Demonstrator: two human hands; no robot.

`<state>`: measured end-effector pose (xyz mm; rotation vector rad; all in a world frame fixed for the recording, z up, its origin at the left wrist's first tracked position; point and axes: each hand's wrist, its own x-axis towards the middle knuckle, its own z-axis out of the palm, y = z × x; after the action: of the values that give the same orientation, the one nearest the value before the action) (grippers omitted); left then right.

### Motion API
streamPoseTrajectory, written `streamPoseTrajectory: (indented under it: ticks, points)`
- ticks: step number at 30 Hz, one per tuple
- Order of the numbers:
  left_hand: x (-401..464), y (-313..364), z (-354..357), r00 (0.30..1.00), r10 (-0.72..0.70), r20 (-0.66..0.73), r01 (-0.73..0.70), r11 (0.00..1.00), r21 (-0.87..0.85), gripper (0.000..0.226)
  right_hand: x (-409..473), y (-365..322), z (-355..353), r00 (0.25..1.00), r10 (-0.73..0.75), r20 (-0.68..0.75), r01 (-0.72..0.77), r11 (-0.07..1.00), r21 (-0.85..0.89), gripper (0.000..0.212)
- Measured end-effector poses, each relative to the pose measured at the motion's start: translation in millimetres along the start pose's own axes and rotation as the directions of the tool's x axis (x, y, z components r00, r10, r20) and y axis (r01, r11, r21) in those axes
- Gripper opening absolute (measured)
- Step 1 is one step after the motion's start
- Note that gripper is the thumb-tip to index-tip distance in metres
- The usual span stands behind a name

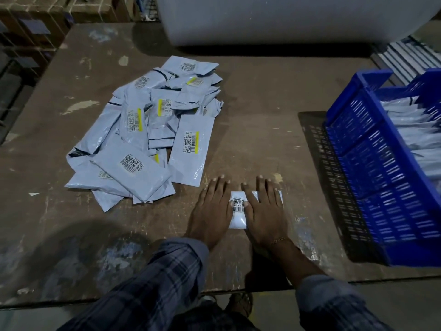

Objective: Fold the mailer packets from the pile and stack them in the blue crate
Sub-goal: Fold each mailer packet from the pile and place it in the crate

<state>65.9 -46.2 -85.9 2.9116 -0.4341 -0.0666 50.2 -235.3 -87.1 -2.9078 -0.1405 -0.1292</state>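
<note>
You are standing at a worn brown table (pixel 250 130) in a dim storeroom, its top scuffed and blotched with pale marks. Nearest you, both hands lie flat on one mailer packet (pixel 237 211) at the front edge: your left hand (pixel 212 209) covers its left side and your right hand (pixel 265 209) its right, fingers straight and pressing down, nothing clenched or pinched. Only the middle strip with the barcode label shows between them, so how far the fold has gone cannot be told; it looks like you are flattening a crease.

Judge the packet as light, thin and soft, with a slick plastic skin. It will likely spring open if you let go too soon, and it may slide on the table under a sideways push. Press straight down, then take hold along the folded edge, thumb under and fingers over, so the layers stay together when you lift.

To your right, the blue crate (pixel 372 168) sits tilted toward you, near the packet, with folded packets already standing in a row inside. Carry the folded one there held closed.

Farther back on your left lies the pile (pixel 148 130) of unfolded packets, overlapping loosely, labels up. Beyond it a large white roll (pixel 274 17) rests at the table's far end.
</note>
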Motion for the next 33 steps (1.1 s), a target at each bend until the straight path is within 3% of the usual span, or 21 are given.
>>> streamPoseTrajectory:
  ticks: [11, 19, 26, 33]
  points:
    - [5.1, -2.3, 4.1, 0.999, 0.033, 0.026, -0.035, 0.999, 0.042, 0.064, 3.7, 2.0, 4.8, 1.0, 0.005, 0.021, -0.004, 0.999, -0.045, 0.057]
    - [-2.9, -9.4, -1.4, 0.996, 0.087, 0.014, -0.087, 0.995, -0.038, 0.077, -1.6, 2.6, 5.6, 1.0, 0.005, 0.027, -0.005, 1.0, -0.016, 0.056]
    - [-0.8, -9.8, 1.8, 0.992, 0.111, 0.052, -0.114, 0.992, 0.051, 0.07, -19.3, -0.4, 5.9, 0.998, 0.055, 0.019, -0.053, 0.994, -0.097, 0.056]
    - [-11.1, -2.8, 5.2, 0.992, 0.121, 0.035, -0.124, 0.986, 0.112, 0.068, -1.3, 10.8, 3.3, 0.994, 0.016, 0.104, -0.014, 1.0, -0.023, 0.058]
